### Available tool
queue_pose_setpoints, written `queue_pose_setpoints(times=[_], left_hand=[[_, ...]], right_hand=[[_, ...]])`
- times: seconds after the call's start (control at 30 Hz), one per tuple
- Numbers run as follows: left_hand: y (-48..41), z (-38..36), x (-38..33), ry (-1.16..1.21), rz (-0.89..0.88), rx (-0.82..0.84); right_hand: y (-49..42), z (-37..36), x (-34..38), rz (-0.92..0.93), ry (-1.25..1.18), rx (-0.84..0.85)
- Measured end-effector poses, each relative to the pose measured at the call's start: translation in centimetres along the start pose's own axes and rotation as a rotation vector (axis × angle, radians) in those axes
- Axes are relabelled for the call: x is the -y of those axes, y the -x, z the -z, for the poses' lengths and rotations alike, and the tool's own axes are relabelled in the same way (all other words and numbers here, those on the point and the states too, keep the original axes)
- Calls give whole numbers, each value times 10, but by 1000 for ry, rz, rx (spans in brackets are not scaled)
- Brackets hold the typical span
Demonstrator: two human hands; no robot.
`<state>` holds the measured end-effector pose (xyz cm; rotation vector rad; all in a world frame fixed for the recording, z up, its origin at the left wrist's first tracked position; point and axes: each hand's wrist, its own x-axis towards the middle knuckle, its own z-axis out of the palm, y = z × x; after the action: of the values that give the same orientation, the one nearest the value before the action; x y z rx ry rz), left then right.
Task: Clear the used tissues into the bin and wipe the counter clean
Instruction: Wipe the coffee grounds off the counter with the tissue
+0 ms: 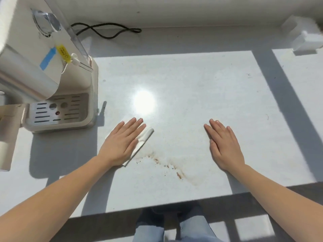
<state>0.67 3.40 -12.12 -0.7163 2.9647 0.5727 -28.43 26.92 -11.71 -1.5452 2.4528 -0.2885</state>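
Note:
My left hand (pixel 120 142) lies flat, palm down, on a folded white tissue (pixel 144 138) and presses it onto the white counter (pixel 192 81). The tissue sticks out past my fingertips and along the right side of the hand. Just right of it a trail of brown crumbs and a faint brown smear (pixel 167 165) runs diagonally towards the front edge. Resting flat on the bare counter to the right of the stain is my right hand (pixel 225 147), fingers together, with nothing under it. No bin is in view.
A cream coffee machine (pixel 57 109) with a metal drip tray stands at the left, a black cable (pixel 108 30) behind it by the wall. A white tissue box (pixel 305 39) sits at the far right back. The counter's front edge runs just above my knees.

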Motion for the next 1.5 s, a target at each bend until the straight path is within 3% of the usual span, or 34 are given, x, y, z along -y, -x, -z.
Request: queue_pose_setpoints(times=[0.27,0.37,0.67,0.83,1.2,1.4,1.5], left_hand=[[32,-7,-3,-9,278,-102],[28,-15,-33,36,409,-143],[2,-60,-153,-4,261,-38],[25,-52,-135,-42,262,-33],[68,-14,-14,66,550,-143],[57,-17,-30,-4,604,-145],[42,-25,-68,-50,512,-90]], right_hand=[[0,2,1,1,1,-4],[0,0,1,5,15,-6],[-1,-2,-4,37,28,-1],[0,-5,-8,43,6,-25],[1,-5,-5,45,-2,-44],[0,-9,-4,47,55,-27],[0,-8,-4,53,45,-26]])
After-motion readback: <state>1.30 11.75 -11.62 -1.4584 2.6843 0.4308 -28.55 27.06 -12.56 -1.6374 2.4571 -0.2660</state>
